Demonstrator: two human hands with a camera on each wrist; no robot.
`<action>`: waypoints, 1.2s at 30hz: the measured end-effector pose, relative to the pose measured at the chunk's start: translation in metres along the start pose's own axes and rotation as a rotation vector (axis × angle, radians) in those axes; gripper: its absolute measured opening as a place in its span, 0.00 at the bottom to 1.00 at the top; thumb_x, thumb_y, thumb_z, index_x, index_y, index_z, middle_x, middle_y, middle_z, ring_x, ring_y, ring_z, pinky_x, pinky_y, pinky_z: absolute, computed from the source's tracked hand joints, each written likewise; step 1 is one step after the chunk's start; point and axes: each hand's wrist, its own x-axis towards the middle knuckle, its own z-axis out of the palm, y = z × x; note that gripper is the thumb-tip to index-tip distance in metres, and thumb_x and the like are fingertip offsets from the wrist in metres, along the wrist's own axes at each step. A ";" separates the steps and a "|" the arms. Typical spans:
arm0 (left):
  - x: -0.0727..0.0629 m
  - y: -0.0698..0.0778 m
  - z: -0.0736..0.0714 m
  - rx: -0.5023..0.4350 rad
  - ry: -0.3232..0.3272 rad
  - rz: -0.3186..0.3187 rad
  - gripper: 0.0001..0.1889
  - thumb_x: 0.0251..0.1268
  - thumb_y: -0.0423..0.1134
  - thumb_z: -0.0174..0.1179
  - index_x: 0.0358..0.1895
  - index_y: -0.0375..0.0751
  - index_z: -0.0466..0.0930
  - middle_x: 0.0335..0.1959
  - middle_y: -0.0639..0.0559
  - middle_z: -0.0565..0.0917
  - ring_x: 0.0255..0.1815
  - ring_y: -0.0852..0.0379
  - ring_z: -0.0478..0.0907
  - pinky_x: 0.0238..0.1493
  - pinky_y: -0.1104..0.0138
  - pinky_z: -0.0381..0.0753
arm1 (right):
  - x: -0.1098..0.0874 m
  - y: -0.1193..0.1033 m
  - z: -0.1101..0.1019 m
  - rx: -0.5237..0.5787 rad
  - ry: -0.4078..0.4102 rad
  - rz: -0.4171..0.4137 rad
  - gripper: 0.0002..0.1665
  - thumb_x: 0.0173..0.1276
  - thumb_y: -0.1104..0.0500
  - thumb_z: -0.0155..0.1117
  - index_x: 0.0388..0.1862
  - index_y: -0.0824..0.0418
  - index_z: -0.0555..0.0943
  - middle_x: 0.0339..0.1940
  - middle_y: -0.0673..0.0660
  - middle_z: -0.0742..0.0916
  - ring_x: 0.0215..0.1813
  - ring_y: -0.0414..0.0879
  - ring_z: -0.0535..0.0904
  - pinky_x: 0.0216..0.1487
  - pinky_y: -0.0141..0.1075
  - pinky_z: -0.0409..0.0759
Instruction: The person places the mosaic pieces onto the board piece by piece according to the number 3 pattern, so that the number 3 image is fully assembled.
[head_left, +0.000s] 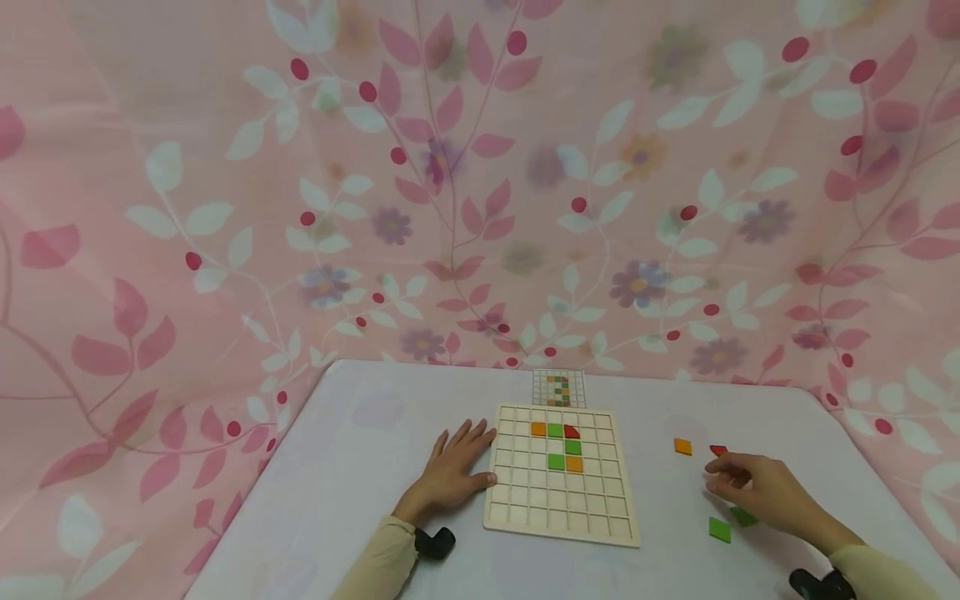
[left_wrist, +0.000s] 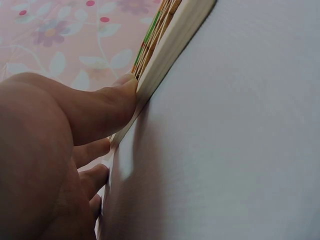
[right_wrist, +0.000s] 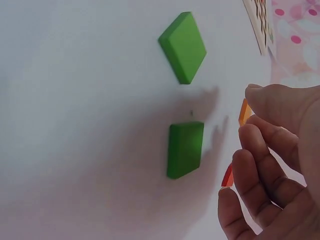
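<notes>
A pale wooden grid board (head_left: 536, 500) lies on the table, with several orange, green and red tiles set in its upper cells. At its left edge, my left hand (head_left: 452, 473) rests with fingers spread, and the thumb (left_wrist: 112, 107) touches the board's side. Over the loose tiles to the right hovers my right hand (head_left: 761, 492), its fingers loosely bent. Between its thumb and fingertips I see nothing held. Near it lie a red tile (head_left: 717, 450), partly hidden, an orange tile (head_left: 682, 447) and two green tiles, one (right_wrist: 186, 47) farther from the fingers, the other (right_wrist: 187, 150) in the hand's shadow.
Behind the board lies a printed card (head_left: 542, 387) showing a small grid with coloured squares. A white cloth (head_left: 315, 500) covers the table. A pink floral curtain (head_left: 480, 208) hangs along the table's back edge.
</notes>
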 end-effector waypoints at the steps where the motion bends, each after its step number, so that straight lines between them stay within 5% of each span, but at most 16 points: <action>1: 0.000 0.000 0.000 -0.003 0.003 0.002 0.40 0.73 0.52 0.64 0.83 0.44 0.63 0.87 0.43 0.59 0.89 0.37 0.48 0.82 0.31 0.40 | -0.002 0.002 0.000 -0.005 0.005 0.006 0.12 0.68 0.53 0.78 0.46 0.57 0.89 0.32 0.42 0.86 0.34 0.27 0.75 0.34 0.29 0.78; 7: -0.002 -0.003 0.004 -0.024 0.021 0.020 0.39 0.73 0.51 0.64 0.83 0.43 0.64 0.86 0.41 0.60 0.88 0.35 0.49 0.81 0.29 0.40 | -0.015 0.015 -0.002 -0.034 -0.014 0.077 0.16 0.66 0.50 0.79 0.47 0.56 0.89 0.37 0.44 0.89 0.35 0.26 0.75 0.35 0.28 0.78; 13: -0.001 -0.003 0.006 -0.023 0.021 0.021 0.40 0.73 0.52 0.64 0.83 0.44 0.63 0.86 0.41 0.60 0.88 0.35 0.49 0.81 0.30 0.40 | -0.029 0.024 -0.004 -0.012 -0.070 0.030 0.14 0.67 0.51 0.78 0.46 0.57 0.88 0.37 0.42 0.89 0.35 0.25 0.75 0.37 0.28 0.80; 24: -0.004 0.002 0.000 -0.008 0.009 0.011 0.39 0.73 0.51 0.65 0.83 0.42 0.64 0.86 0.41 0.60 0.88 0.34 0.50 0.81 0.29 0.41 | -0.034 0.035 -0.010 0.080 -0.201 0.035 0.21 0.64 0.58 0.79 0.54 0.64 0.86 0.48 0.56 0.92 0.36 0.26 0.77 0.39 0.27 0.83; 36: -0.001 0.001 0.000 0.003 0.006 -0.012 0.40 0.73 0.51 0.65 0.83 0.44 0.63 0.87 0.44 0.60 0.89 0.38 0.49 0.83 0.32 0.40 | -0.040 0.037 -0.009 0.046 -0.148 0.126 0.21 0.65 0.53 0.80 0.53 0.61 0.87 0.48 0.56 0.92 0.34 0.27 0.79 0.38 0.26 0.83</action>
